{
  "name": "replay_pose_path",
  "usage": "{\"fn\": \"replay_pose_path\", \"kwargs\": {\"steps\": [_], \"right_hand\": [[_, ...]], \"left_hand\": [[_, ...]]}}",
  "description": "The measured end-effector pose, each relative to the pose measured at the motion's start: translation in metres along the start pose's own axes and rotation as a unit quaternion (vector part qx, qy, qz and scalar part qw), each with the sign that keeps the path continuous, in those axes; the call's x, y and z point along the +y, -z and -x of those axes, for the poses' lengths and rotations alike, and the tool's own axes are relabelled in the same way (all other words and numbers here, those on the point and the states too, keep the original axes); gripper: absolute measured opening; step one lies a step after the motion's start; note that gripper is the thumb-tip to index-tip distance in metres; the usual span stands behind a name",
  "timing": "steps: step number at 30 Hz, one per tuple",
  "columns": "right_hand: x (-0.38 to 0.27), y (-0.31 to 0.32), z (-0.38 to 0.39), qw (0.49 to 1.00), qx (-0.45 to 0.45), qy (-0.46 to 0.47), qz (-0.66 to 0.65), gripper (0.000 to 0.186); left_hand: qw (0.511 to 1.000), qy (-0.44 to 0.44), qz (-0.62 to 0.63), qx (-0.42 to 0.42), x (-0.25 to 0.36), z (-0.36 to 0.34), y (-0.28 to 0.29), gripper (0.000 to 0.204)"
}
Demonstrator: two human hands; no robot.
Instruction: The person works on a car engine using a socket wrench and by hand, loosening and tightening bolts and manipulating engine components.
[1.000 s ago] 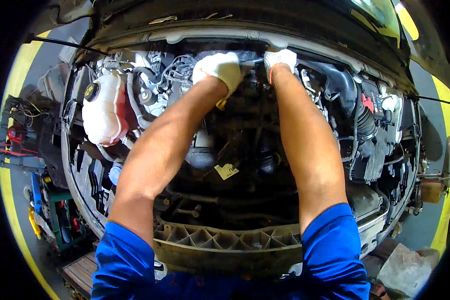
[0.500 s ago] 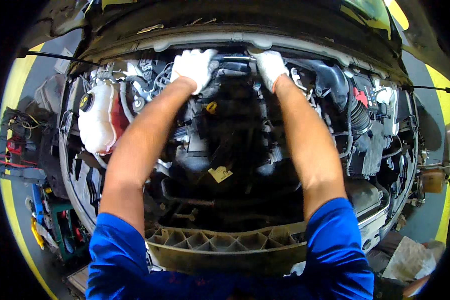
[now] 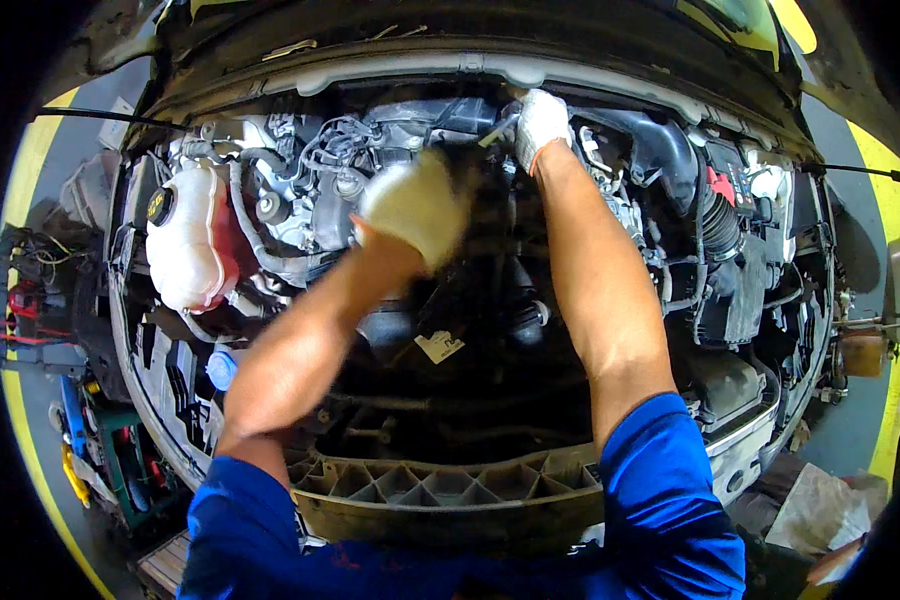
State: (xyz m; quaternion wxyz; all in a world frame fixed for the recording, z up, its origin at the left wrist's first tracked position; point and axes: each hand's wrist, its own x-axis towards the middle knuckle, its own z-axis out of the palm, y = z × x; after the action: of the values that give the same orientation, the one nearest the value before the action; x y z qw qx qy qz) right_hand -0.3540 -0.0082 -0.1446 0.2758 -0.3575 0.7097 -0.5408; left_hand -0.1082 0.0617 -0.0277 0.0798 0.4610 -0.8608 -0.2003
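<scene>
My right hand (image 3: 543,125), in a white knitted glove, is closed at the back of the engine bay. A slim metal bar-shaped tool (image 3: 497,131) sticks out from its left side; its kind is too unclear to make out. My left hand (image 3: 417,212), gloved too, is smeared by motion above the middle-left of the engine, so its fingers do not show. Behind it lies a black engine part (image 3: 435,114). Beside the left forearm stands a white coolant tank (image 3: 192,240) with a black cap. A dark hollow fills the middle of the bay.
The raised hood (image 3: 450,40) spans the far side. A black intake duct (image 3: 640,145) and ribbed hose (image 3: 722,228) lie right. A pale tag (image 3: 439,347) sits mid-bay, a ribbed front beam (image 3: 450,485) nearest me. Tools fill a green tray (image 3: 120,450) on the left floor.
My left hand has come away from the bar at the back and moved toward me. My right hand stays at the back, and the bar has tilted.
</scene>
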Motion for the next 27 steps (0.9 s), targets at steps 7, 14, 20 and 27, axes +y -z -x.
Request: {"fn": "replay_pose_path", "kwargs": {"steps": [7, 14, 20, 27], "right_hand": [[-0.030, 0.015, 0.031, 0.970, -0.087, -0.071, -0.214, 0.019], [-0.021, -0.001, 0.059, 0.945, 0.060, 0.321, 0.007, 0.030], [-0.036, -0.011, 0.082, 0.978, 0.081, 0.187, -0.043, 0.054], [-0.022, -0.016, 0.089, 0.900, 0.051, 0.006, 0.433, 0.036]], "left_hand": [[0.980, -0.011, 0.197, -0.020, 0.044, 0.044, -0.041, 0.057], [0.982, -0.067, 0.107, 0.144, -0.102, -0.102, -0.012, 0.041], [0.983, -0.138, -0.044, 0.113, -0.106, -0.115, -0.006, 0.037], [0.981, -0.185, -0.023, 0.049, -0.084, -0.075, 0.013, 0.040]]}}
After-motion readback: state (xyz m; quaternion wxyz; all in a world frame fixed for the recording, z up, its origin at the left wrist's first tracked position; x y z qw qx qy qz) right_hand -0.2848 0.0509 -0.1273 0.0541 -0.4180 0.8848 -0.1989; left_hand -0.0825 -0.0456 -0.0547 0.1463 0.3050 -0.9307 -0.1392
